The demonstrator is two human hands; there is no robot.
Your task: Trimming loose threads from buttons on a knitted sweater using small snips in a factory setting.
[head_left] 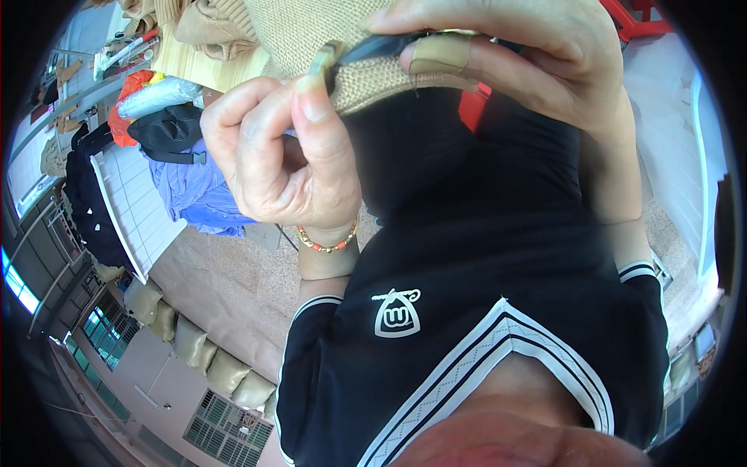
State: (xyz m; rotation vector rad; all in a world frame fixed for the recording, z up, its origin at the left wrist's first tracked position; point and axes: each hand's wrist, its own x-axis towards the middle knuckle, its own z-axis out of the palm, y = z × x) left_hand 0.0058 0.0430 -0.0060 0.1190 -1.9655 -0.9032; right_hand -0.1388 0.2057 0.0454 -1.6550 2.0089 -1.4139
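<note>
A beige knitted garment [311, 31] is stretched across the top of the view, its ribbed edge [381, 95] running between my two hands. My left hand [292, 156] is closed, thumb and forefinger pinching a round brown-and-cream piece like a button [327, 61] against the knit. My right hand [537, 54], with a tan bandage [440, 56] round one digit, is closed on a dark, shiny, slim object [377, 48] lying along the knit edge. That object reaches toward the button-like piece. Its kind is unclear, as my fingers cover much of it.
More brown knitwear [214, 27] lies on a wooden tabletop [194, 64] at the upper left. Beyond are blue clothing [194, 187], a black bag [167, 128] and a white board [140, 202]. A red piece [473, 107] shows below the knit edge. Stuffed sacks [226, 366] line the wall.
</note>
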